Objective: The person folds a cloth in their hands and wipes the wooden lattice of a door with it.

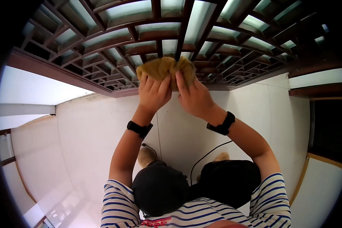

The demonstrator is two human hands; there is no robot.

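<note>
Both of my hands are on a crumpled brown cloth (155,69) at the lower middle of a dark wooden lattice screen (131,36). My left hand (154,91) grips the cloth's left part, its fingers bent over the near edge. Close beside it, my right hand (195,97) holds the right part, with fingers pressed into the folds. The cloth lies against the lattice bars and hides the ones behind it. Pale panes show through the gaps of the screen.
Pale floor tiles (98,125) lie below the screen. A thin black cable (209,152) runs over the floor between my feet, near a beige shoe (146,156). Dark wooden framing (319,92) stands at the right. Each wrist wears a black strap device (226,123).
</note>
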